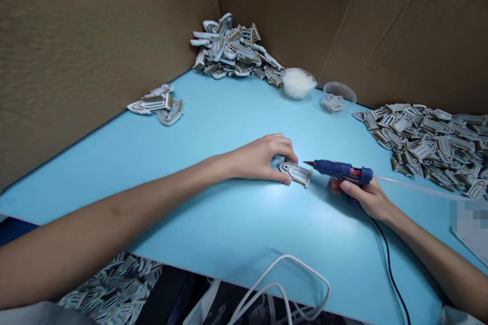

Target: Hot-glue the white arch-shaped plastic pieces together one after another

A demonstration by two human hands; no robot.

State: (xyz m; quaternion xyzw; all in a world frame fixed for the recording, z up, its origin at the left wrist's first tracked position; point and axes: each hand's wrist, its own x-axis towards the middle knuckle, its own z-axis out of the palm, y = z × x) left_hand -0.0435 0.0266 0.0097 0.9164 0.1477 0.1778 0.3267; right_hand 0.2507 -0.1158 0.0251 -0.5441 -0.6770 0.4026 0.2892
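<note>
My left hand (269,157) grips a small white arched piece (296,173) with a gold-edged end, thumb on the near side and fingers on the far side. The piece lies at the tabletop, its flat end pointing right. In my right hand (364,197) is a blue hot glue gun (339,169), its copper-coloured nozzle aimed left. The nozzle tip hangs just above and beside the flat end of the piece; whether they touch I cannot tell. A clear glue stick (415,187) sticks out of the gun's back.
Piles of similar arched pieces lie at the back (232,51) and right (427,137), with several more at left (158,105). Two clear tubs (298,84) (339,96) stand by the cardboard wall (343,20). A white cable (282,269) loops over the blue table's (236,218) front edge.
</note>
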